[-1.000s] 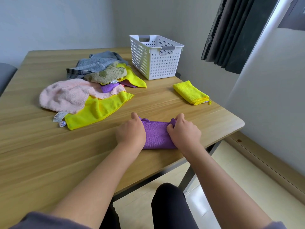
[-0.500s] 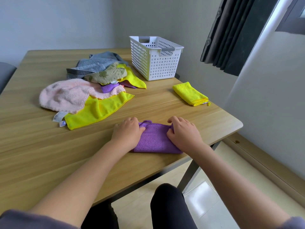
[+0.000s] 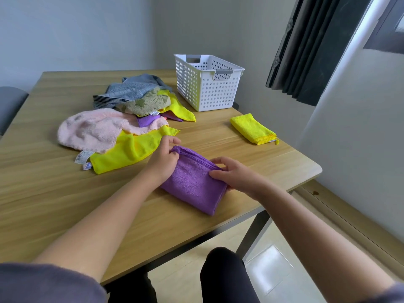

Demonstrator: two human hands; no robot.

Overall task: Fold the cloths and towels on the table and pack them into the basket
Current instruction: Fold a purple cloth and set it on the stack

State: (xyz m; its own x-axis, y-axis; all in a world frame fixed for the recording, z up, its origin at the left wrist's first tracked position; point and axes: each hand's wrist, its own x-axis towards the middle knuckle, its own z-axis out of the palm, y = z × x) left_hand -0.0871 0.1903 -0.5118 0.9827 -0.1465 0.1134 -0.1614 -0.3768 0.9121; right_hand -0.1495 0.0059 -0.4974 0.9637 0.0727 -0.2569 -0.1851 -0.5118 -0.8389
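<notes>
A folded purple cloth lies near the front edge of the wooden table, turned at an angle. My left hand pinches its far left corner. My right hand grips its right edge, thumb on top and fingers below. A folded yellow cloth lies further right. The white perforated basket stands at the back right; what it holds is hidden. A heap of unfolded cloths lies to the left: a yellow cloth, a pink towel, a grey towel, an olive patterned cloth.
The table's right edge and corner lie close to the folded yellow cloth. A dark curtain hangs at the right beyond the table. A grey chair stands at the far left. My knees show below the table's front edge.
The purple cloth has been turned from lying crosswise to lying at an angle. Both hands went from pressing down on its ends to gripping its corner and edge.
</notes>
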